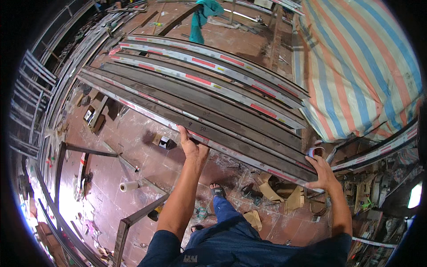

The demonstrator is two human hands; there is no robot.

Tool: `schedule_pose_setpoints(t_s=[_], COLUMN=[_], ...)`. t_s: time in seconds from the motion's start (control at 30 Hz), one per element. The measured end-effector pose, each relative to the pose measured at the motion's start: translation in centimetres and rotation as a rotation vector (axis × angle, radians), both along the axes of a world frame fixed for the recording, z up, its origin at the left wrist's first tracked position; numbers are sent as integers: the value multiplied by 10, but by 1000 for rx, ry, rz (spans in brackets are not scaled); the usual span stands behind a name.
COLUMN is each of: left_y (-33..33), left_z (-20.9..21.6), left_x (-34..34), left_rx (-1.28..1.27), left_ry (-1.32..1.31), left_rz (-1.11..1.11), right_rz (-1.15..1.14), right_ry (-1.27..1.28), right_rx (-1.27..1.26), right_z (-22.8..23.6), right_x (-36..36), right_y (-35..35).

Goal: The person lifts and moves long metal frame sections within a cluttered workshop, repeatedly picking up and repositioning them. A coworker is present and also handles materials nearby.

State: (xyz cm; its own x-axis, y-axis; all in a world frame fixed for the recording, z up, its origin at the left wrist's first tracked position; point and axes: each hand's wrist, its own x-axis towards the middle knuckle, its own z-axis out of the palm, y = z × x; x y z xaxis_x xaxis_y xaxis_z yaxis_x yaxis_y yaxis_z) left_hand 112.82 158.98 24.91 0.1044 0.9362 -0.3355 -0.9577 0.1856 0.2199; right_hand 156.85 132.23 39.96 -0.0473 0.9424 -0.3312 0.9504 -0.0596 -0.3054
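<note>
Several long dark metal bars with white and red film along their edges lie side by side, slanting from upper left to right. My left hand (193, 146) is closed on the near edge of the closest metal bar (231, 150), around its middle. At that bar's right end, my right hand (322, 173) grips with the thumb at the near edge and the fingers over the far side. The undersides of the bar and some fingers are hidden. Farther off lie more film-edged bars (213, 81), apart from my hands.
A striped tarpaulin (356, 66) covers something at the right. A metal frame (121, 231) stands at lower left, near a roll of clear film (129, 186). Cardboard pieces (275, 192) litter the tiled floor. A green cloth (202, 20) hangs at the back.
</note>
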Motion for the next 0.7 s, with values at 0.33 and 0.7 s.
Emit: schedule_pose_setpoints(t_s=[0.33,0.7], left_y=[54,71], left_z=[-28,-42], left_x=[48,20], left_rx=[-95,-127], left_ry=[-125,561], left_rz=[-157,-517], right_rz=[-221,-311], right_ry=[-81,-243], right_rx=[90,135], right_z=[-59,-78], right_x=[43,68], right_y=[22,55])
